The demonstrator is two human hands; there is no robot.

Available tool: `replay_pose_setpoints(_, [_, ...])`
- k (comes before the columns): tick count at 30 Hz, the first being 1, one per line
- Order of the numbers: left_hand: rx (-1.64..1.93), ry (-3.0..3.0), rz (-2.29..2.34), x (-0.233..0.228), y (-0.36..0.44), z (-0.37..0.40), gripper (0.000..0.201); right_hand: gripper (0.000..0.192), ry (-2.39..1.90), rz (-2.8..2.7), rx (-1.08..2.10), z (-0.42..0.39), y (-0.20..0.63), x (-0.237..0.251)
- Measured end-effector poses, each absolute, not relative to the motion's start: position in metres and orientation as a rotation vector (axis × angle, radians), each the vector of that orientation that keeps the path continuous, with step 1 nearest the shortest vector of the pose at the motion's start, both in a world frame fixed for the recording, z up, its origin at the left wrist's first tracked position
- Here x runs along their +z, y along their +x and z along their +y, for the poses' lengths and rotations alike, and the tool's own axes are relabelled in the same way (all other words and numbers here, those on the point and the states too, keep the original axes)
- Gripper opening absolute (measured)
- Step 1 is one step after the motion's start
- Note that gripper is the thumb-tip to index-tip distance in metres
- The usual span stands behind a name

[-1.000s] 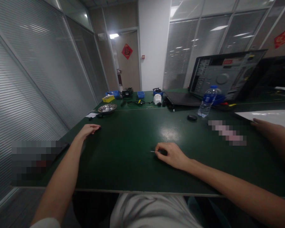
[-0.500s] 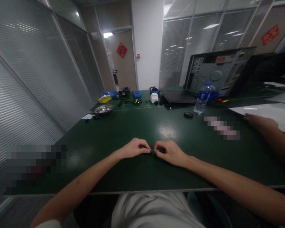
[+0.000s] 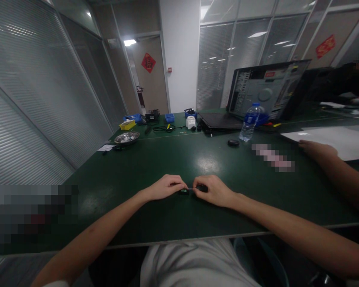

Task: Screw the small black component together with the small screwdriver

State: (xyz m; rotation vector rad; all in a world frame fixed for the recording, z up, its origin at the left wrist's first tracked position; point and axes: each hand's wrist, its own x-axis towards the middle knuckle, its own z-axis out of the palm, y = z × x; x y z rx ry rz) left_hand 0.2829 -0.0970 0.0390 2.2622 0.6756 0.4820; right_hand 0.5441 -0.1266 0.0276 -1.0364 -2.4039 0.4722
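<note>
Both my hands meet near the front middle of the green table [image 3: 155, 159]. My right hand [image 3: 214, 190] pinches a small black tool [image 3: 202, 187] with a thin metal tip pointing left. My left hand [image 3: 165, 186] pinches a tiny dark part [image 3: 184, 192] right at that tip. The two hands almost touch. What exactly the small part is cannot be made out.
Another person's hand [image 3: 317, 150] rests at the right by a white sheet [image 3: 341, 140]. Farther back stand a water bottle [image 3: 249, 121], a black cap [image 3: 233, 142], an open computer case [image 3: 265, 91], a metal bowl [image 3: 127, 137] and small blue and yellow bins [image 3: 128, 124].
My left hand came from the table's left side over to the right hand and took hold of the small part at the tool's tip. The view shifted slightly right.
</note>
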Motion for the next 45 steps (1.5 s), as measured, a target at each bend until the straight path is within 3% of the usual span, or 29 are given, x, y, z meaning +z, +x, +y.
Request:
replay_pose_setpoints(11, [0.43,2.262,0.67,0.0386,0.2783,-0.0951,0.027,0.011,-1.036,-2.438,0.453,-0.1276,0.5479,0.03])
replay_pose_setpoints(45, [0.424,2.287,0.63,0.0393,0.2779,-0.0972,0.032,0.011,-0.987,-2.443,0.44,-0.1284,0.5477,0.0286])
